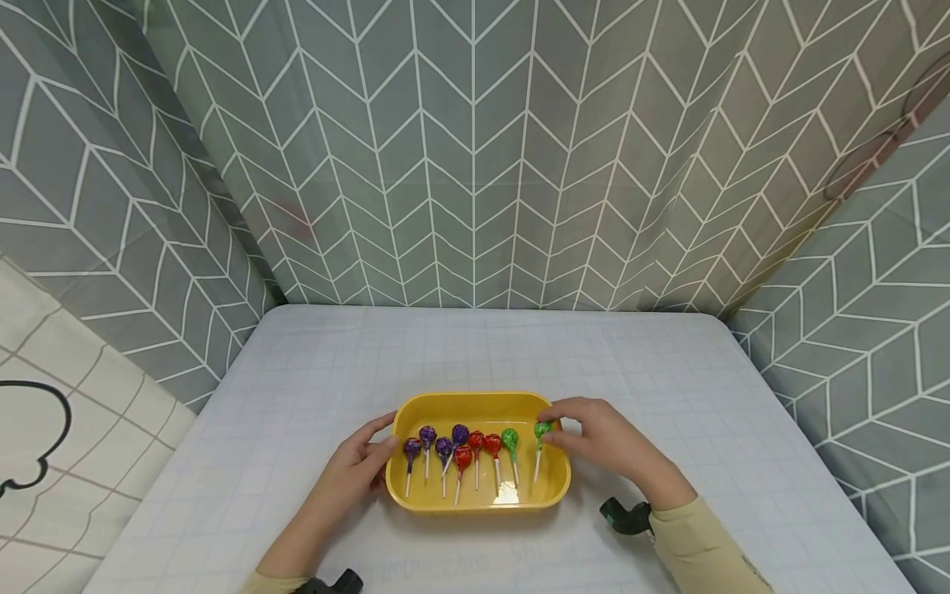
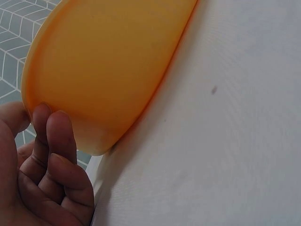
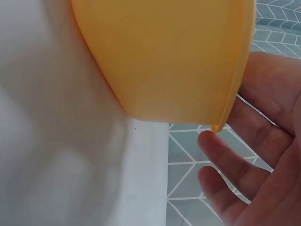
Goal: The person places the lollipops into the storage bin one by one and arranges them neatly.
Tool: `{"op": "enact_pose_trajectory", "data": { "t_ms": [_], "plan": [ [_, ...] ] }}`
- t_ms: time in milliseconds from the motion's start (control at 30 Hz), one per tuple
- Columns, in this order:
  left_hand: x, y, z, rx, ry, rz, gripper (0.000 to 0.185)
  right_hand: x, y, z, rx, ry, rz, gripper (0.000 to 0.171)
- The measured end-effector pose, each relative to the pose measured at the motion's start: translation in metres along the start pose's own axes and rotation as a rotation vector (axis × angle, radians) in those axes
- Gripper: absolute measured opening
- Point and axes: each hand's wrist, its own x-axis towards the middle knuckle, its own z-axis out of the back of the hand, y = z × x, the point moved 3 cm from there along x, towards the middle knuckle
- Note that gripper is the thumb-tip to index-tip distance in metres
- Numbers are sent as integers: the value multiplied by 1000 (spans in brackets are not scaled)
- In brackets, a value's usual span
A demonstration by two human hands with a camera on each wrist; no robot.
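Note:
A yellow oval tray [image 1: 475,398] lies on the table near its front, with lollipops in a row inside: several purple ones [image 1: 427,435] at the left, three red [image 1: 477,440] in the middle, one green [image 1: 509,436] to their right. My right hand [image 1: 555,426] pinches the head of a second green lollipop [image 1: 543,429] at the tray's right end. My left hand [image 1: 384,451] holds the tray's left end, thumb on the rim. In the left wrist view curled fingers [image 2: 59,141] touch the tray's outer wall [image 2: 108,61]. The right wrist view shows the tray's wall [image 3: 164,56] and my fingers [image 3: 235,160] past its rim.
The table [image 1: 668,371] is covered by a white gridded cloth. Grey chevron curtains [image 1: 475,148] close it in at the back and on both sides. A black wrist mount [image 1: 627,517] sits by my right sleeve.

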Motion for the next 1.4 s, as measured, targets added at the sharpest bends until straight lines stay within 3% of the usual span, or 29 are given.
{"op": "enact_pose_trajectory", "data": {
  "t_ms": [1400],
  "plan": [
    [1, 0, 0, 24, -11, 5, 49, 13, 12, -18, -123, 89, -11, 20]
  ]
}}
